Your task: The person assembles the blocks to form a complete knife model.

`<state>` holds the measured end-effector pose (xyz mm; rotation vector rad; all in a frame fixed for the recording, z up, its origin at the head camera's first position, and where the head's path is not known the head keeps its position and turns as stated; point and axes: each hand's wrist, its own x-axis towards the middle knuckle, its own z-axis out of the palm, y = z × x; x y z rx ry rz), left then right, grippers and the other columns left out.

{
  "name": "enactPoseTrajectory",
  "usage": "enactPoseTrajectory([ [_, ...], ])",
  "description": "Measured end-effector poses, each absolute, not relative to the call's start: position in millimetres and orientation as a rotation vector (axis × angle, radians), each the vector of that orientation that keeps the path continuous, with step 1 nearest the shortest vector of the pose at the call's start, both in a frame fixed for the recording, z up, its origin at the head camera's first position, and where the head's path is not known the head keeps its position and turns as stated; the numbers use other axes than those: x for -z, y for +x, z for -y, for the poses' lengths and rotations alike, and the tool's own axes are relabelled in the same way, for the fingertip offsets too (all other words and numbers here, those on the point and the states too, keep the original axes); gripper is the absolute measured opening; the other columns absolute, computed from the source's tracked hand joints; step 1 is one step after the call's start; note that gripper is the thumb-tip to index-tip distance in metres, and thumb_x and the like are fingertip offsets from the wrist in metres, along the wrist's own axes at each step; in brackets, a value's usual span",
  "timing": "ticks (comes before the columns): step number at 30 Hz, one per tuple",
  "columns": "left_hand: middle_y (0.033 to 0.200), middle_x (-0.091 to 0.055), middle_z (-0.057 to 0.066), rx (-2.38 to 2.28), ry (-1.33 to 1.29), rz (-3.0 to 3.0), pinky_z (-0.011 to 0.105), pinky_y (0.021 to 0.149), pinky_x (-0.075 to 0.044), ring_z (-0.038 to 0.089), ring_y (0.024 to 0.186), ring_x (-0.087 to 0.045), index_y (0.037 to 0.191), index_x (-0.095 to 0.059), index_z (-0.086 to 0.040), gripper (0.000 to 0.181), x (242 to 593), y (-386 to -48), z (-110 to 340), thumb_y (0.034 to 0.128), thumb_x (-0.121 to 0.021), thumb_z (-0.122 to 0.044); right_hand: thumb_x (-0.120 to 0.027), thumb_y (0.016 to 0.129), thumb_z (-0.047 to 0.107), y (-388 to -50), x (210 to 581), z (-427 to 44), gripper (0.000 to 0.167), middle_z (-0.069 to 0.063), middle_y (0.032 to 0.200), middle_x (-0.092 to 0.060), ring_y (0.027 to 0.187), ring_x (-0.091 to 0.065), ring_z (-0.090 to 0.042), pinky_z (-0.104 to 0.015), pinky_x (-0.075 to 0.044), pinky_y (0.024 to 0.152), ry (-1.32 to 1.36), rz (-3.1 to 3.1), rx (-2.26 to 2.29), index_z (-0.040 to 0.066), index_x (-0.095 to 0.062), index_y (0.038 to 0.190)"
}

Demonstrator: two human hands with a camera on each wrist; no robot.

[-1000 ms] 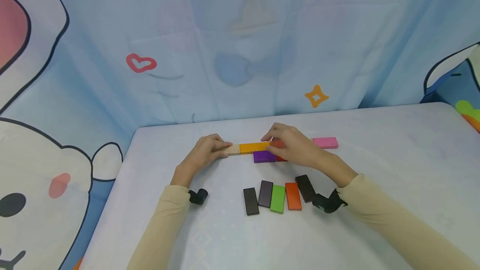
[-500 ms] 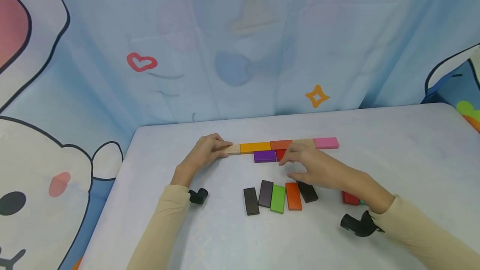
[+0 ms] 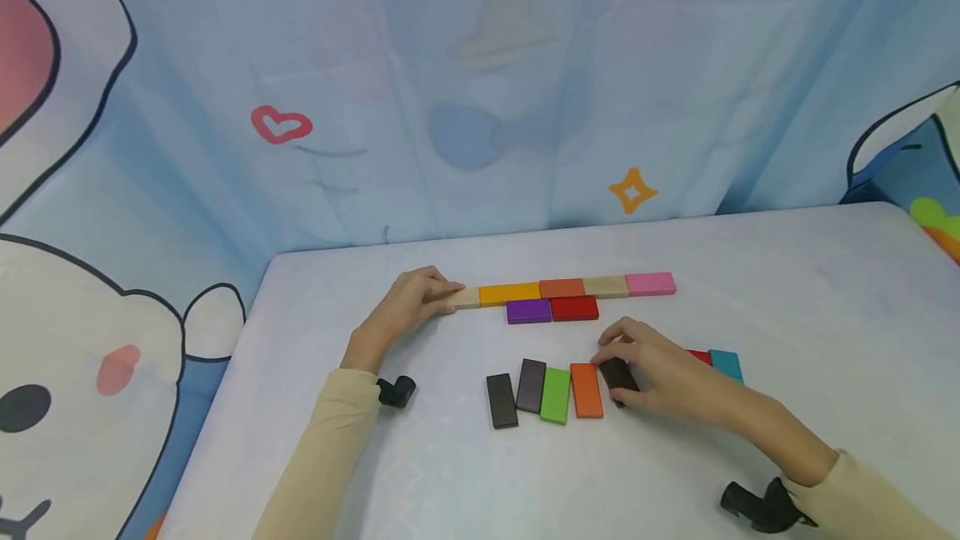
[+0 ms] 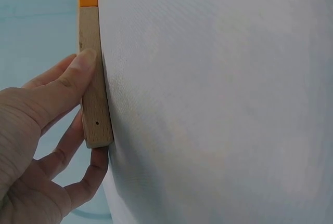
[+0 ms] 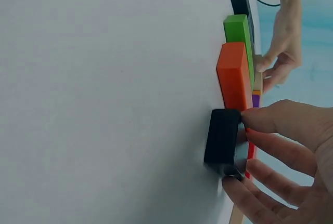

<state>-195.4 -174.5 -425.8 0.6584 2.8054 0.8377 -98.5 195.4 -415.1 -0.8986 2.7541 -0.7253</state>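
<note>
My left hand (image 3: 405,307) grips a plain wooden block (image 4: 95,96), its thumb on the face and fingertips around the end. That block forms the left end of a row with a yellow-orange block (image 3: 510,295), an orange block (image 3: 562,287), a second wooden block (image 3: 606,287) and a pink block (image 3: 651,283). Nearer to me, a purple block (image 3: 528,312) and a red block (image 3: 574,308) lie end to end against this row. With thumb and fingers at its edges, my right hand (image 3: 660,369) pinches a black block (image 5: 222,138), partly hidden in the head view.
Left of my right hand lie a bright orange block (image 3: 587,391), a green block (image 3: 555,396), a dark grey block (image 3: 531,386) and another black block (image 3: 502,401). Behind the right hand show a second red block (image 3: 701,356) and a teal block (image 3: 726,365). A printed curtain (image 3: 480,90) hangs behind the table.
My right hand has left the orange block in the row and come nearer and to the right, onto the black block. My left hand stays on the wooden block.
</note>
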Motion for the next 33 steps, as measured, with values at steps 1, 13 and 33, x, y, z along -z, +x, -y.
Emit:
enactPoseTrajectory([
  [1, 0.113, -0.069, 0.005, -0.836, 0.659, -2.806, 0.037, 0.091, -0.052, 0.022, 0.102, -0.061, 0.135, -0.072, -0.011, 0.040, 426, -195, 174, 0.0960, -0.077, -0.015, -0.091, 0.081, 0.012, -97, 416, -197, 0.043, -0.013, 0.127, -0.058, 0.114, -0.058, -0.033, -0.046, -0.062, 0.087, -0.891, -2.758, 0.737, 0.011, -0.075, 0.120],
  [13, 0.113, -0.069, 0.005, -0.826, 0.665, -2.815, 0.037, 0.091, -0.052, 0.022, 0.102, -0.061, 0.135, -0.072, -0.011, 0.040, 424, -195, 175, 0.0955, -0.077, -0.016, -0.089, 0.080, 0.008, -86, 419, -205, 0.052, -0.006, 0.114, -0.062, 0.099, -0.059, -0.023, -0.043, -0.063, 0.080, -0.822, -2.823, 0.681, 0.005, -0.069, 0.128],
  [33, 0.114, -0.069, 0.006, -0.804, 0.660, -2.819, 0.038, 0.094, -0.053, 0.023, 0.104, -0.062, 0.136, -0.072, -0.011, 0.040, 426, -196, 175, 0.0964, -0.076, -0.015, -0.091, 0.078, 0.005, -140, 395, -201, 0.042, -0.007, 0.112, -0.067, 0.100, -0.063, -0.024, -0.044, -0.063, 0.084, -0.962, -2.763, 0.585, 0.006, -0.076, 0.117],
])
